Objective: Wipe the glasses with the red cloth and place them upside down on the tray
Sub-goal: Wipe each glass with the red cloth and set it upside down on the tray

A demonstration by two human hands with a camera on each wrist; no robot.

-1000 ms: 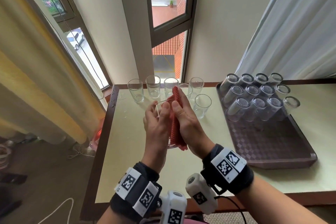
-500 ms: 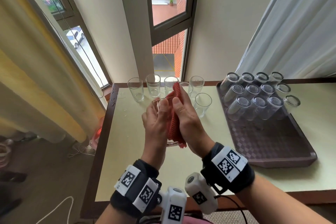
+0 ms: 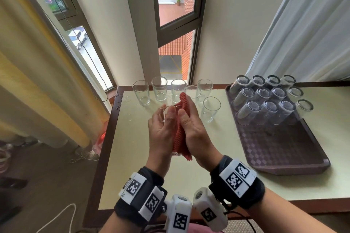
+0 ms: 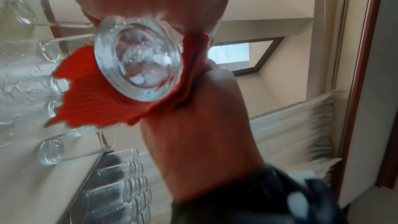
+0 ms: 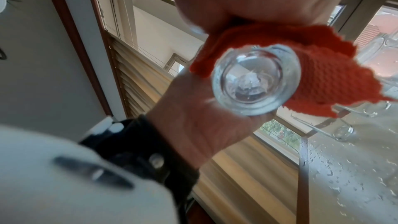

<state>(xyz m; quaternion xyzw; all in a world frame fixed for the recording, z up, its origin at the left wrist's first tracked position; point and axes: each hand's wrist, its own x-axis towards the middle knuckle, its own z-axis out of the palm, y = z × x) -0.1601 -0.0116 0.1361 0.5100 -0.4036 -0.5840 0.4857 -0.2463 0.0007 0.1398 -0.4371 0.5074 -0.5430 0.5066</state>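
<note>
One glass between both hands

The glass between the hands is clear and glossy, with a thick base; the red cloth wrapped round it is a matt, waffle-textured weave with zigzag-cut edges; the tray looks like brown plastic, its floor embossed in a fine chequer pattern; the table has a smooth pale top, wet with droplets, and a dark wood-look edge; the wristbands are black fabric.
</note>
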